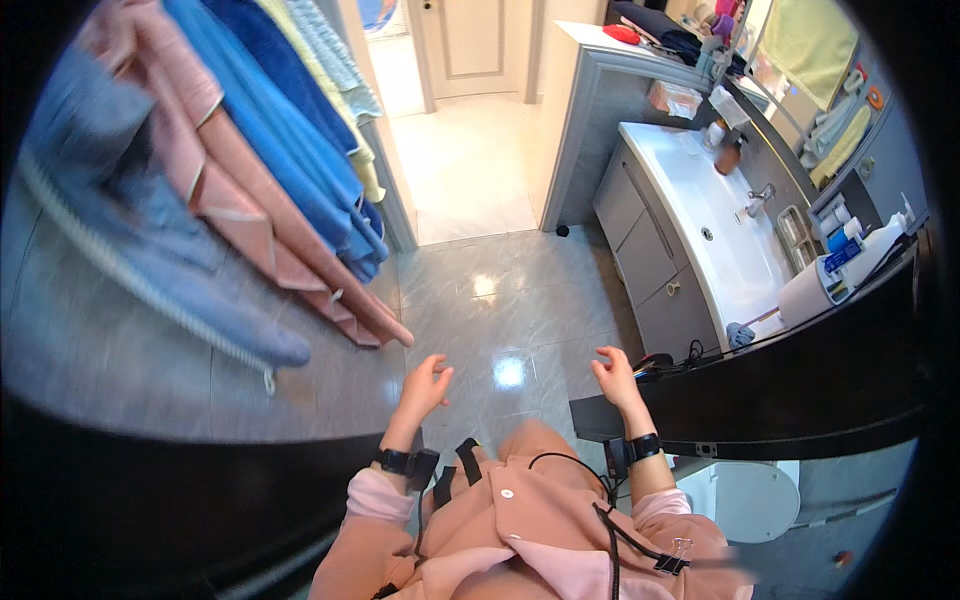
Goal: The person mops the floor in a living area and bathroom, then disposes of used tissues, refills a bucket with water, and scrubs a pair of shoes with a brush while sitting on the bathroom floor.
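Both of my hands hang in the air above the grey tiled floor (pixel 460 300) and hold nothing. My left hand (pixel 427 386) has loosely bent fingers with the thumb apart from them. Beyond it to the left hang towels, the nearest a pink towel (pixel 245 215). My right hand (pixel 613 376) is also loosely bent, its thumb and fingers apart. It is nearest to the grey vanity cabinet (pixel 655 255) with the white washbasin (pixel 690 190). Each wrist wears a black strap with a small box.
A blue towel (pixel 275 130) and a blurred greyish-blue towel (pixel 150 230) hang at left. A doorway ahead opens onto a bright floor (pixel 465 165) and a closed door (pixel 474 45). On the basin stand a faucet (pixel 762 198), bottles and a white cup (pixel 808 295). A white toilet lid (pixel 750 500) is behind right.
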The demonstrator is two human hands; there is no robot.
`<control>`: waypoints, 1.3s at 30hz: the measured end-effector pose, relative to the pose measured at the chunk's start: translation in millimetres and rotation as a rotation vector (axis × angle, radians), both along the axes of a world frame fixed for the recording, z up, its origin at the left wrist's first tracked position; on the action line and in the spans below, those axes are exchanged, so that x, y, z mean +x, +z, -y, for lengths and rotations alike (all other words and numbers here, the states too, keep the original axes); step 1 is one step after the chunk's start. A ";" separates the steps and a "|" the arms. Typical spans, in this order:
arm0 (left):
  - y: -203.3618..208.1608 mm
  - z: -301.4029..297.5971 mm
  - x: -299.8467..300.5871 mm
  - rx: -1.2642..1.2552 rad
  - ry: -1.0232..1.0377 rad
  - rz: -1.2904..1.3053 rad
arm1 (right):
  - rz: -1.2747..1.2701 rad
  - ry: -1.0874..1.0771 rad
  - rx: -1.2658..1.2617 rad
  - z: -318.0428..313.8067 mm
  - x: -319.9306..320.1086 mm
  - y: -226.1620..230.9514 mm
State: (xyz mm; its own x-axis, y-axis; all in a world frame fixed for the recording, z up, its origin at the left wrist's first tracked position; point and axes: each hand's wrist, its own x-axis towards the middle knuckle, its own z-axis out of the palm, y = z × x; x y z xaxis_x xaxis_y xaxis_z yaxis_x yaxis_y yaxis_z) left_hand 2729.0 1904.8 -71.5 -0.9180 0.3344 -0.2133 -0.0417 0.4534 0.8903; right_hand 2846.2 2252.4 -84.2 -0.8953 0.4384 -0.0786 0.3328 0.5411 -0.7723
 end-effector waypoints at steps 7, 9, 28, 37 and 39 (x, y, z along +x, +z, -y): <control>-13.2 -99.3 -172.6 -0.080 -0.280 0.043 | 0.085 -0.292 -0.032 -79.6 -62.4 -42.1; -13.6 -118.3 -211.8 -0.094 -0.293 0.062 | 0.047 -0.308 -0.040 -105.0 -102.5 -56.9; -2.5 -176.2 -633.2 -0.137 0.128 0.082 | 0.105 0.100 -0.098 -188.3 -656.3 -17.5; -11.6 -256.9 -875.3 -0.082 0.060 0.217 | 0.236 -0.068 -0.174 -257.4 -804.5 -16.6; -14.6 -273.0 -916.2 -0.106 0.059 0.215 | 0.289 -0.130 -0.202 -270.7 -833.3 -23.1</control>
